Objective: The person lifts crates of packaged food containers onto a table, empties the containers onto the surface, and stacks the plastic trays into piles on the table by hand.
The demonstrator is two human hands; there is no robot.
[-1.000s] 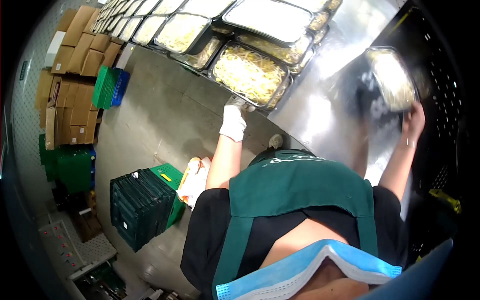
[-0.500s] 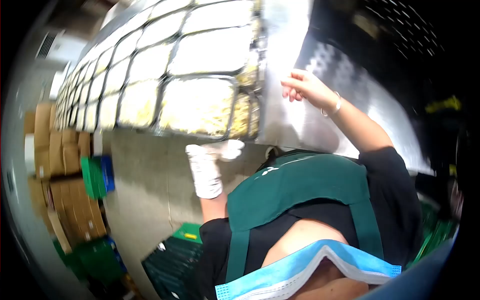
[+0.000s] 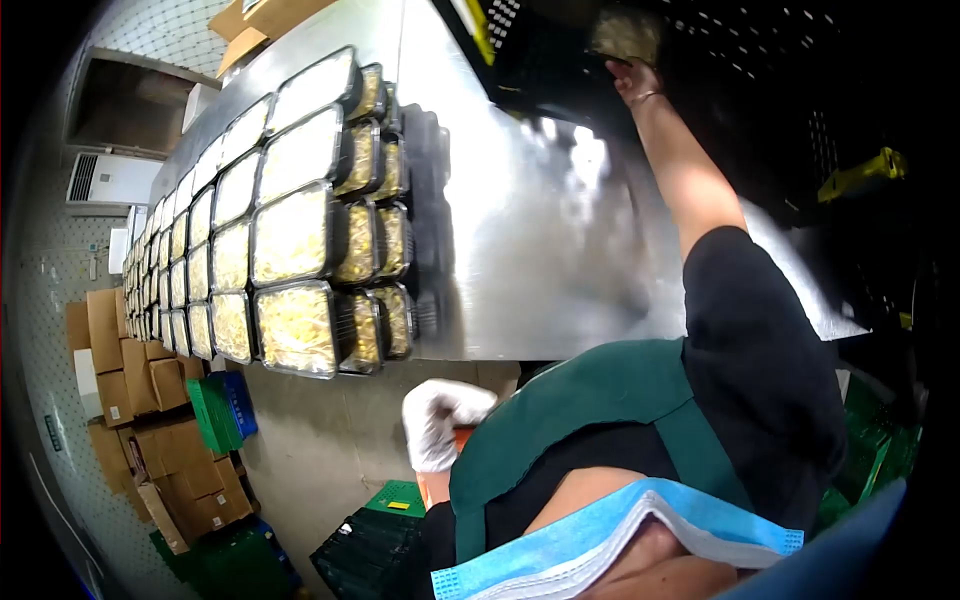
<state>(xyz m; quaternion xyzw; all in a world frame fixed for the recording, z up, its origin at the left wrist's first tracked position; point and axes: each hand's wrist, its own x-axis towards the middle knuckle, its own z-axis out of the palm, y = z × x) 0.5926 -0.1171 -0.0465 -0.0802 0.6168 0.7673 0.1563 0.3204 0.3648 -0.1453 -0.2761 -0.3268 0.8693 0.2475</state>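
Reaching to the top of the view, my right hand [image 3: 634,82] has its fingers closed on the near edge of a clear pack [image 3: 627,38] at the dark perforated crate [image 3: 560,65]. My left hand [image 3: 440,415], in a white glove, is held low in front of the apron, below the table edge. Its fingers are bent and blurred, and whether they hold anything is unclear. Stacked black trays of pale sprouts under clear film [image 3: 293,235] stand in rows on the metal table [image 3: 540,260], apart from both hands.
Cardboard boxes [image 3: 170,470] and green and blue crates [image 3: 215,412] stand on the floor at the left. A dark crate stack with a green top [image 3: 398,498] is near my left arm. A yellow crate handle [image 3: 875,172] shows at the right.
The view has swung round, and the tray rows now appear at the left. My right hand, seen empty half a second ago, has reached up and forward to a pack. My left hand is away from the trays.
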